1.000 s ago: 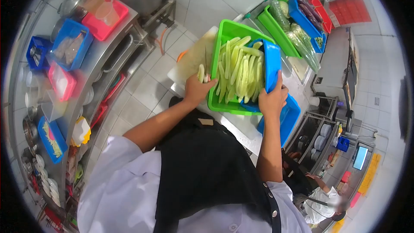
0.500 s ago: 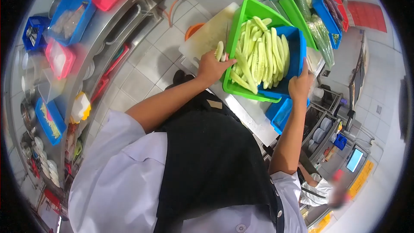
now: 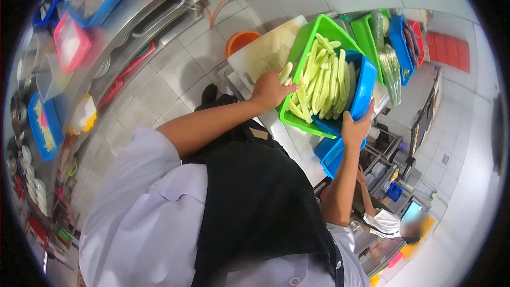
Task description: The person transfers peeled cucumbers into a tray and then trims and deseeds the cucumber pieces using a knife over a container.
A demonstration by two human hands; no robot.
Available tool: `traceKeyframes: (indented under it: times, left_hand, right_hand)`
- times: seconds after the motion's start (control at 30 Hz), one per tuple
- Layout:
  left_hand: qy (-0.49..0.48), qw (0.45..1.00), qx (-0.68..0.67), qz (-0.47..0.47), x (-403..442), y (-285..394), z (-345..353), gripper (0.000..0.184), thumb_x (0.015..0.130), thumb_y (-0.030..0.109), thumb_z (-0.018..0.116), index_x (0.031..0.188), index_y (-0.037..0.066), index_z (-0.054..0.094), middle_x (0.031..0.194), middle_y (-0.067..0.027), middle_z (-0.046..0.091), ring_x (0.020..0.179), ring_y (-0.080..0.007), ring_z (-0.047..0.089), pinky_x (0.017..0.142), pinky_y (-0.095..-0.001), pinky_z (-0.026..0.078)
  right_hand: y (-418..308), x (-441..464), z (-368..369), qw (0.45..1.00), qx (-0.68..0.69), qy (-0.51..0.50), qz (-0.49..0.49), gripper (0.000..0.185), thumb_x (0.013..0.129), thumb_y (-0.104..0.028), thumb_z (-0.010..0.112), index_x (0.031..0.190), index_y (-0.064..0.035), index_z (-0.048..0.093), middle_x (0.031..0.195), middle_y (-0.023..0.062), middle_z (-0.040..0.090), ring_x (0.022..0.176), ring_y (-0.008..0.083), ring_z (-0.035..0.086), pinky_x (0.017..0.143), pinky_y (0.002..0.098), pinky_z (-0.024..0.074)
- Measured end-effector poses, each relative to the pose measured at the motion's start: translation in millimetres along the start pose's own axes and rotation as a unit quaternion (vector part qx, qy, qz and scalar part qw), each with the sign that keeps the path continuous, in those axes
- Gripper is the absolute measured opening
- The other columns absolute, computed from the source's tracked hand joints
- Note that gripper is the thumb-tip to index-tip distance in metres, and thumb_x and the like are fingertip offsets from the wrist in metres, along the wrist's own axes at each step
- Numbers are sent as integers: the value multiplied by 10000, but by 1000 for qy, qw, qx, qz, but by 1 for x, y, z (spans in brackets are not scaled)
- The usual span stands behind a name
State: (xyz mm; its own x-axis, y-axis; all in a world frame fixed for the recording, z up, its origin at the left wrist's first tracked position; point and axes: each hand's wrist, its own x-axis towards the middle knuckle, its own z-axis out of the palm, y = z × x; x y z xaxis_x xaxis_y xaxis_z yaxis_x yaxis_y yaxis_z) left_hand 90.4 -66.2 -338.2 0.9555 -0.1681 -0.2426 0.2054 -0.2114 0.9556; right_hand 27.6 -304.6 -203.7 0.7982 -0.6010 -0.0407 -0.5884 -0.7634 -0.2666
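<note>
A green plastic tub [image 3: 322, 27] holds many cut cucumber strips [image 3: 324, 85], pale green with seeds showing. Inside it, on the right, a blue plastic tub [image 3: 365, 87] sits tilted, its base partly covered by the strips. My right hand [image 3: 357, 126] grips the blue tub's near right edge, thumb pointing up. At the green tub's left side, my left hand [image 3: 271, 93] is closed around a cucumber piece [image 3: 286, 73], its thumb resting on the rim. Its other fingers are mostly hidden.
A whitish cutting board [image 3: 265, 48] lies beyond my left hand, near an orange bucket [image 3: 241, 41]. Another blue tub [image 3: 332, 155] stands below the green one. Vegetable trays [image 3: 366, 42] sit at upper right; a steel counter [image 3: 119, 48] runs along the left. Another person [image 3: 385, 222] is at lower right.
The blue tub is now tilted more steeply, with my right hand lower on its edge. Both tubs sit slightly lower in view, and the whole scene has shifted with my head.
</note>
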Motion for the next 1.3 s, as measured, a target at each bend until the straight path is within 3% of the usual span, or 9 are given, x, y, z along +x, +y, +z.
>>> traceKeyframes:
  times: [0.03, 0.07, 0.37, 0.53, 0.7, 0.9, 0.97, 1.13, 1.3]
  left_hand:
    - [8, 1000, -6, 14, -2, 1, 1, 415, 822, 398, 878, 937, 31, 721, 829, -179, 737, 821, -401, 722, 772, -477, 553]
    - [2, 1000, -8, -2, -2, 0, 3, 396, 825, 386, 876, 937, 40, 721, 829, -173, 738, 818, -396, 723, 778, -469, 552]
    - [-32, 998, -51, -26, -4, -4, 6, 372, 854, 366, 866, 913, 41, 694, 809, -162, 724, 784, -359, 720, 750, -454, 546]
    - [-41, 997, -54, -25, -4, -5, 8, 350, 861, 361, 852, 896, 44, 708, 803, -162, 734, 785, -375, 728, 735, -462, 552]
    - [-40, 997, -63, -20, 0, -6, 9, 338, 861, 336, 857, 877, 34, 706, 800, -163, 735, 788, -379, 734, 735, -467, 562]
    - [-35, 995, -87, -17, 0, -9, 12, 330, 862, 328, 854, 915, 32, 718, 824, -174, 741, 809, -388, 736, 744, -467, 569]
    - [-45, 995, -84, -19, 1, -11, 12, 334, 858, 330, 856, 917, 30, 720, 833, -178, 742, 817, -389, 736, 752, -470, 570]
    - [-61, 995, -75, -29, 1, -13, 16, 344, 848, 341, 861, 914, 34, 718, 856, -179, 747, 841, -390, 733, 787, -485, 566]
    - [-77, 993, -90, -29, -2, -14, 24, 341, 850, 341, 858, 909, 39, 710, 868, -183, 744, 849, -401, 729, 789, -485, 564]
  right_hand:
    - [-12, -13, 1, 993, -104, 52, -7, 1097, 783, -225, 780, 1709, -137, 199, 1284, 243, 603, 1160, 421, 613, 1090, 540, 402]
    - [-14, -20, 8, 993, -93, 76, -15, 1140, 747, -271, 815, 1712, -199, 213, 1249, 266, 574, 1201, 472, 564, 1112, 601, 323]
    - [-46, 19, 3, 973, -216, 74, -31, 1059, 766, -354, 811, 1674, -192, 290, 1270, 279, 562, 1257, 470, 516, 1086, 623, 331]
    - [-12, 37, -20, 979, -200, 41, 19, 1032, 759, -393, 778, 1663, -193, 322, 1368, 328, 578, 1300, 520, 541, 1120, 642, 359]
    - [39, 79, -50, 995, -98, -10, 5, 997, 764, -415, 768, 1644, -166, 369, 1433, 287, 604, 1351, 500, 558, 1125, 673, 368]
    - [-18, 53, -89, 961, -272, 40, -28, 1061, 760, -434, 794, 1676, -266, 285, 1365, 309, 593, 1302, 511, 556, 1105, 655, 385]
    - [-28, 40, -61, 941, -327, 55, -69, 1045, 757, -394, 835, 1658, -250, 326, 1343, 288, 540, 1264, 492, 514, 1066, 659, 371]
    - [-37, -3, -15, 948, -289, 114, -72, 1055, 718, -320, 878, 1632, -189, 369, 1313, 231, 492, 1261, 441, 460, 1029, 585, 344]
    - [-30, -39, 7, 947, -258, 165, -98, 1068, 677, -212, 896, 1620, -205, 394, 1315, 223, 471, 1267, 439, 443, 1030, 585, 346]
